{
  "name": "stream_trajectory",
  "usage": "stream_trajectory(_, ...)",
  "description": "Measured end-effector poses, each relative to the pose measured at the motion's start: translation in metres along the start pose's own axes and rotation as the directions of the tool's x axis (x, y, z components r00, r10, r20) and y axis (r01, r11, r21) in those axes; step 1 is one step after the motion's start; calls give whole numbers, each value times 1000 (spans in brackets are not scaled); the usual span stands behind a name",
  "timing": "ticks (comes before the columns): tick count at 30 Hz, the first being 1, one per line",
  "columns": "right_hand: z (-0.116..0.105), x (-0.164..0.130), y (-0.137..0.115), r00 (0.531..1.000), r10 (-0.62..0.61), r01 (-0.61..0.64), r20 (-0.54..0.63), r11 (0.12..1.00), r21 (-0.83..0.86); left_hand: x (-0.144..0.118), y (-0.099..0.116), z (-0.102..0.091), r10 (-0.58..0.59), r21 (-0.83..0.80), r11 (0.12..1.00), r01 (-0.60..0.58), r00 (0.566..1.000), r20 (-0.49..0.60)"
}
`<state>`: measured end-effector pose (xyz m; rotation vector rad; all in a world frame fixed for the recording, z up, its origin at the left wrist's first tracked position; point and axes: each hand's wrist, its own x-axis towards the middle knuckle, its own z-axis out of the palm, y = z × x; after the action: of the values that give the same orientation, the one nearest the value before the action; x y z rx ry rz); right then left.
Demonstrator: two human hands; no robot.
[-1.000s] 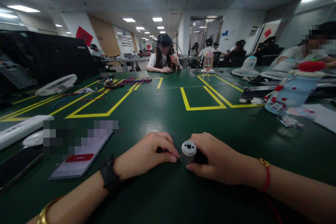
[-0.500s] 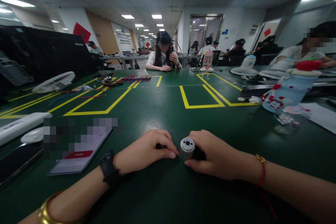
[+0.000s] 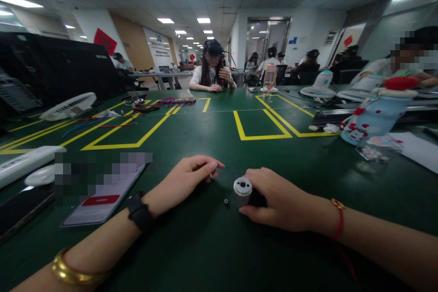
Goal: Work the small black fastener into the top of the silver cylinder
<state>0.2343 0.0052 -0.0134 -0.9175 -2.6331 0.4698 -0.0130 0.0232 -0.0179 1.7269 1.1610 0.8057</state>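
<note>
Silver motor (image 3: 242,189) lies on green bench (image 3: 205,246), gripped by right hand (image 3: 273,198). Left hand (image 3: 186,178) loosely open, fingertips on bench. Tiny ring (image 3: 226,201) beside motor.

Motor (image 3: 242,190): brushed silver metal, dull sheen. Counter (image 3: 212,141): smooth green mat, slight gloss, glossy yellow tape lines. Phone (image 3: 102,198): glossy glass. Bangle (image 3: 73,271): shiny gold metal.

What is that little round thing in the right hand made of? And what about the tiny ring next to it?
The small cylinder in the right hand looks like metal: silvery grey, dully shiny, with a dark hole in its end. The tiny ring on the green table is dark and too small to tell; maybe metal or rubber.
</note>
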Motion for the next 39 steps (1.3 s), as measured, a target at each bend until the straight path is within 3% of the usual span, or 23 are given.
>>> stream_trajectory(4, -1, 0, -1, 1000, 7, -7, 8, 1000, 1, 4, -8, -1, -70, -339, 941, 1, 979, -191)
stream_trajectory(7, -1, 1, -1, 1000, 14, -14, 7, 1000, -2, 6, -10, -2, -141, -517, 856, 10, 966, -216)
stream_trajectory(14, 0, 1, 0, 1000, 21, -21, 5, 1000, 10, 8, -10, -5, -213, -615, 788, 7, 941, -262)
stream_trajectory(20, -1, 1, -1, 1000, 23, -23, 7, 1000, 3, 10, -16, -8, -212, -591, 807, 4, 936, -283)
stream_trajectory(22, -1, 1, -1, 1000, 22, -22, 11, 1000, 3, 8, -14, -7, -194, -528, 848, 45, 954, -230)
stream_trajectory(25, 0, 1, -1, 1000, 20, -20, 8, 1000, 5, 6, -10, -7, -155, -268, 955, 123, 983, -101)
stream_trajectory(28, 1, 1, 0, 1000, 20, -20, 11, 1000, 1, 4, -8, -8, -54, -54, 997, 54, 999, 7)
stream_trajectory(31, 0, 1, 0, 1000, 13, -13, 14, 1000, 5, 5, -9, -10, 58, 81, 995, -63, 997, 55)
stream_trajectory(34, -1, 1, -1, 1000, 7, -7, 8, 1000, 6, 5, -10, -13, 131, 241, 961, -133, 991, 27)
stream_trajectory(39, 0, 0, -1, 1000, 12, -12, 6, 1000, 3, 0, -4, -17, 123, 388, 909, -151, 988, 96)
